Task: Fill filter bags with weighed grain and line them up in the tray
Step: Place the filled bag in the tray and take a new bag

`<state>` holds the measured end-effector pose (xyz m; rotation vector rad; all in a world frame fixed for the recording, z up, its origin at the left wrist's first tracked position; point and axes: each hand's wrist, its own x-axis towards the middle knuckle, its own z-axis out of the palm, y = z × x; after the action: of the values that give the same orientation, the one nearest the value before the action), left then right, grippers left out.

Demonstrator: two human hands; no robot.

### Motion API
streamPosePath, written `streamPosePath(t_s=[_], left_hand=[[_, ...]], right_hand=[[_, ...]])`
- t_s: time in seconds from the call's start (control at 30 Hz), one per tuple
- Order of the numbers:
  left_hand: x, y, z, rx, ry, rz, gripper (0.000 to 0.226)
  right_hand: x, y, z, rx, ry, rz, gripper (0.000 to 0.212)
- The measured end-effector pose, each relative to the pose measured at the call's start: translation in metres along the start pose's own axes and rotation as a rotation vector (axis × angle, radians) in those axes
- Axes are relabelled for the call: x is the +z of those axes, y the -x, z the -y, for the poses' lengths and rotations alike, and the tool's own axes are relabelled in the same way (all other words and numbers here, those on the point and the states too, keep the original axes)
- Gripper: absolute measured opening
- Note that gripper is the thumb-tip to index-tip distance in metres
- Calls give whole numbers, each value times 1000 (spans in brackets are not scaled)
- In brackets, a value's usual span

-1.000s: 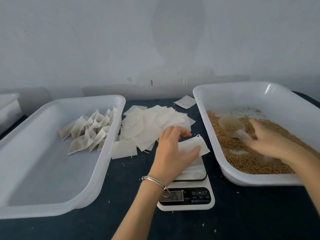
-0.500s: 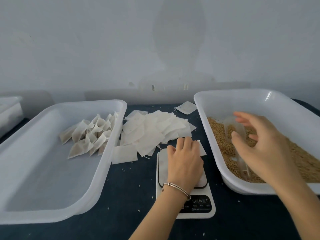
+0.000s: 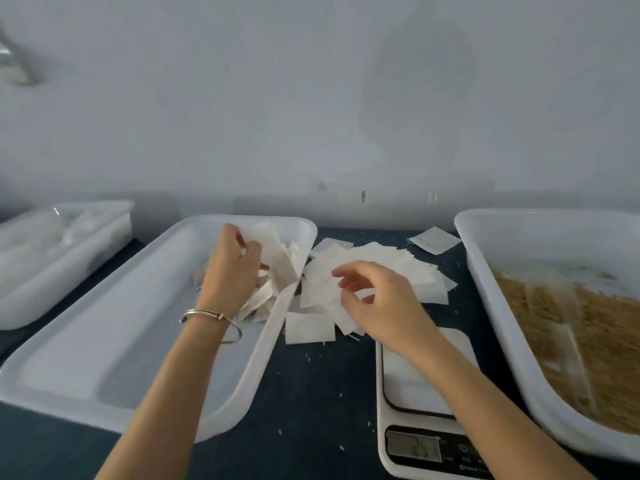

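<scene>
Early days I'd say: left hand (image 3: 230,268) grips a white filter bag (image 3: 273,247) over the white plastic tray (image 3: 104,358), few bags under it. Right hand (image 3: 375,299), loosely curled and empty, hovers over the loose pile of empty white bags (image 3: 391,268).

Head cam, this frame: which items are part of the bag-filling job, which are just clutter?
Job:
- left hand holding a filter bag
- right hand
- empty bags
- scale
- grain bin
- tray

Lying about:
- far-left bin
- stray bag
- spilled grains
</scene>
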<state>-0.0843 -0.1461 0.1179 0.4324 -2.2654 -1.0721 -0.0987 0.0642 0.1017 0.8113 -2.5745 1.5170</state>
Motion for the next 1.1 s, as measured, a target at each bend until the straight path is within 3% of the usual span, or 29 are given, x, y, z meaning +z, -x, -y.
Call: streamPosePath(t_s=[0.1, 0.27, 0.33, 0.4, 0.47, 0.53, 0.63, 0.73, 0.8, 0.9, 1.0, 1.1], left_hand=[[-34, -37, 25, 19, -261, -69, 10], [-54, -71, 75, -56, -404, -165, 4], [-48, -73, 98, -59, -523, -70, 4], [-35, -67, 117, -100, -628, 122, 7], [-21, -58, 130, -164, -641, 303, 24], [-8, -53, 135, -161, -623, 365, 43], [6, -47, 130, -95, -692, 401, 46], [16, -38, 126, -12, -780, 386, 40], [20, -34, 124, 19, -839, 406, 52], [24, -37, 124, 57, -906, 494, 72], [24, -42, 120, 32, -811, 598, 92], [31, -43, 124, 53, -936, 620, 70]], right_hand=[[23, -18, -4, 58, -7, 39, 27], [49, -22, -21, 134, 75, 165, 28], [55, -18, -25, 136, 89, 176, 28], [60, -15, -24, 108, 99, 161, 32], [66, -12, -19, 11, 118, 155, 44], [70, -13, -9, -141, 136, 172, 60], [77, -15, 7, -380, 238, 289, 74], [88, -9, 14, -478, 380, 461, 46], [90, -5, 12, -451, 419, 483, 26], [86, -4, 9, -428, 378, 494, 26], [82, -6, 9, -397, 342, 511, 27], [80, -5, 9, -393, 328, 501, 26]])
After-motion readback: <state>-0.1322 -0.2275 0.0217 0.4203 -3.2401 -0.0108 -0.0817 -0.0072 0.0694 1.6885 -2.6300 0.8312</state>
